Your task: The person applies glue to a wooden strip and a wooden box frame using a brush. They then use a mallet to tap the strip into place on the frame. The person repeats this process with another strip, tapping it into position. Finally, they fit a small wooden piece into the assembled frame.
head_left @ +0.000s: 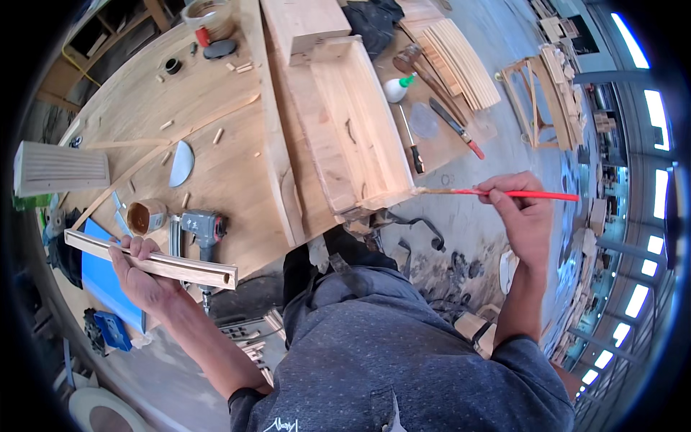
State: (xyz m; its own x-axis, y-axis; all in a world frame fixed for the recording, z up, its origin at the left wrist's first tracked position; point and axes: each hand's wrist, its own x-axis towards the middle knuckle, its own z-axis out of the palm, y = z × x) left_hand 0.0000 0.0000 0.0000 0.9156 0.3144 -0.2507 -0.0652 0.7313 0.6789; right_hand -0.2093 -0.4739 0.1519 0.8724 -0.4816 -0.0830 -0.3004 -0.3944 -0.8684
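In my right hand [524,219] a slim brush with a red handle [551,195] is pinched between thumb and fingers. The brush points left, and its brownish tip is at the near right corner of a long pale wooden box [389,133]. My left hand [147,284] grips a narrow wooden strip [194,270] with a groove along it and a hole near its right end. Close beyond that hand stands a small jar [146,216] of brown, glue-like stuff. A grey and black nail gun [205,227] lies just right of the jar.
Right of the box lie a screwdriver [411,140], a knife or file with a red end [457,128], a hammer [409,59], a green-capped white bottle [398,88] and stacked wooden slats [464,65]. A long board [270,122] crosses the bench. Several dowels lie scattered leftward. A blue panel [108,284] sits below my left hand.
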